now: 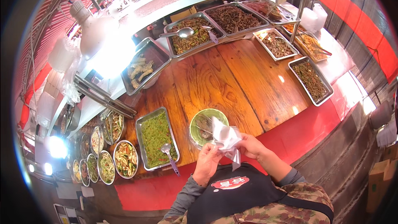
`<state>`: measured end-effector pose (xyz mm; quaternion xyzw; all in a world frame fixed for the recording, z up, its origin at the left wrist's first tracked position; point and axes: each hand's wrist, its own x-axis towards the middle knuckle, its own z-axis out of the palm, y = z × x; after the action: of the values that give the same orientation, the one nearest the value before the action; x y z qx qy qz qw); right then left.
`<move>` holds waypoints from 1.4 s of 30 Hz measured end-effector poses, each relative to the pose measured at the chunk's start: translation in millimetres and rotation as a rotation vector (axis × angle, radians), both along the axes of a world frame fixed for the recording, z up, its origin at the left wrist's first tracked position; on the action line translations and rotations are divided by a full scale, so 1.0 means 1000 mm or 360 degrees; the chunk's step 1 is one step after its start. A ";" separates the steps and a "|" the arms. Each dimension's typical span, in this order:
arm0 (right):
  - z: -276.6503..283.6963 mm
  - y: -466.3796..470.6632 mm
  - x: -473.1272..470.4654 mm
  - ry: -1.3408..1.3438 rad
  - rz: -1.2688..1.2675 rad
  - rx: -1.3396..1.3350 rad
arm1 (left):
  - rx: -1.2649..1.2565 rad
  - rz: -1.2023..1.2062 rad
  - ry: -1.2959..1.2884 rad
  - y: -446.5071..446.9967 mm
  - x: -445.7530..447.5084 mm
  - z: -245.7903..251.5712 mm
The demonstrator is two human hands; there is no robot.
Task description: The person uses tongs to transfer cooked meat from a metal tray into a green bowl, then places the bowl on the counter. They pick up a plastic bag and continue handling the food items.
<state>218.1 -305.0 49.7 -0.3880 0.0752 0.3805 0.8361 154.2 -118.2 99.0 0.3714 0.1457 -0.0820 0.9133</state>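
Between my two hands is a crumpled white plastic bag (226, 137), pinched by the fingers of both. My left hand (207, 161) grips its near left side, and my right hand (251, 146) holds the right side. Just beyond the bag, a green bowl (194, 126) stands on the wooden table (214, 77). Some dark food and a thin utensil show inside it, partly hidden by the bag. Clear plastic appears around the bowl's lower rim.
A metal tray of chopped green food (155, 130) with a spoon (169, 157) lies left of the bowl. Several oval dishes (125, 158) line the far left. Food trays (234, 18) run along the back, another (312, 81) sits at right. A bright lamp (99, 40) hangs at upper left.
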 end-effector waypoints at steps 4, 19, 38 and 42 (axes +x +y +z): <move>-0.040 -0.005 0.015 0.0443 -0.0241 0.0265 | 0.0625 -0.0360 -0.0249 0.021 -0.011 -0.021; 0.004 0.046 0.012 -0.0400 0.0774 -0.0089 | 0.2503 -0.0263 -0.0470 0.069 -0.062 -0.019; -0.098 0.072 0.049 -0.1779 0.0785 -0.2903 | -0.0130 0.0476 0.0451 0.122 0.041 -0.242; -0.098 0.059 0.073 -0.1559 0.0632 -0.2900 | -0.0146 0.0456 0.0400 0.100 0.089 -0.244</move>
<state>290.7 -245.7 -48.1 -0.9865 -0.0781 0.1119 0.0901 243.1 -17.8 -145.4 0.2917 0.3061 -0.0035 0.9062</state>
